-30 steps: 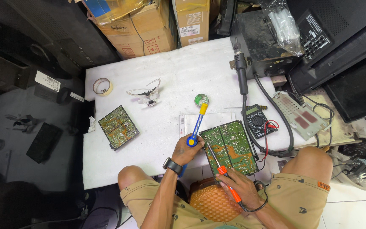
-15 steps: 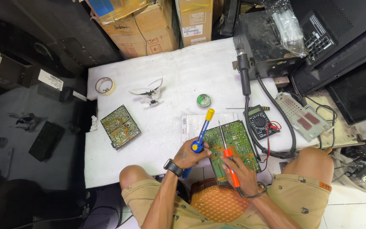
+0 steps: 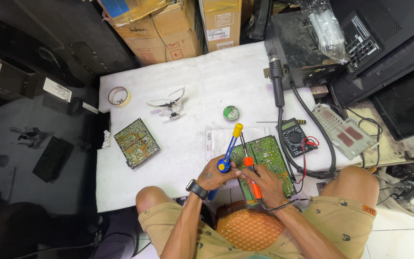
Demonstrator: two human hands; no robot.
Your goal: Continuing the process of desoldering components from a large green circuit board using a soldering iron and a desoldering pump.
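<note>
Left hand (image 3: 215, 174) at 6 o'clock on the white table (image 3: 192, 76), fingers curled tight round the blue desoldering pump (image 3: 227, 156), its yellow plunger end aimed toward 12 o'clock. Right hand (image 3: 263, 184) just at 3 o'clock of it, fingers pinched shut on the orange-handled soldering iron (image 3: 251, 175), tip on the green circuit board (image 3: 268, 160). Board flat at the near table edge, directly under both hands, partly over a white sheet of paper (image 3: 216, 139).

Round solder tin (image 3: 231, 113) at 12 o'clock from the board, well apart. Multimeter (image 3: 294, 136) at 2 o'clock, just beside the board, red lead trailing off it. Second circuit board (image 3: 136, 143) at 9 o'clock, apart. Clear glasses (image 3: 167, 103) and tape roll (image 3: 119, 96) toward 10 o'clock. Black hot-air handle (image 3: 277, 81) upright-lying at 1 o'clock, cable running down past the multimeter. Woven orange stool (image 3: 249, 229) between the knees.
</note>
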